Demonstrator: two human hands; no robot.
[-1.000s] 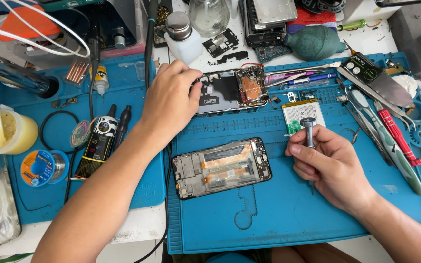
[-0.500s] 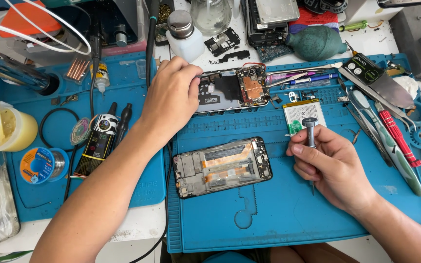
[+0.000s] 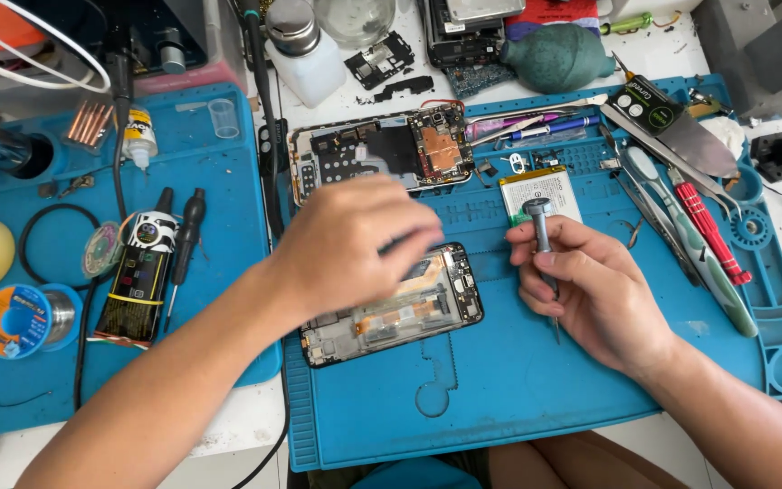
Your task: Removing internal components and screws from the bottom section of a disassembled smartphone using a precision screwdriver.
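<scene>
1. Fingers [image 3: 549, 272] of the right hand [image 3: 595, 294] are curled tight around a small metal screwdriver [image 3: 540, 237], holding it upright-ish with its round cap on top and the thin tip poking out below the palm.
2. Left hand [image 3: 350, 240] is hovering over the top end of the opened phone frame [image 3: 391, 306]. It's motion-blurred, so whether its fingers are pinching anything or just loosely bent, can't tell.
3. That phone frame lies flat and slightly tilted on the big blue repair mat [image 3: 518, 398], pretty much in the middle, just left of the right hand.
4. Behind it, near the back edge of the mat, sits a second phone body [image 3: 382, 152] with its circuit board and copper shield exposed.
5. Flat battery [image 3: 543, 188] rests on the mat right behind the screwdriver cap.
6. Over on the right side of the mat: tweezers, a red-handled tool [image 3: 708, 226] and a metal spatula [image 3: 681, 131], all lying side by side.
7. Left of everything there's another blue mat [image 3: 219, 235] with a glue tube [image 3: 138, 276], a solder spool [image 3: 24, 317] and a black screwdriver [image 3: 185, 244].
8. Green rubber air blower [image 3: 556, 56] sits on the white worktop [image 3: 228, 426] at the back.
</scene>
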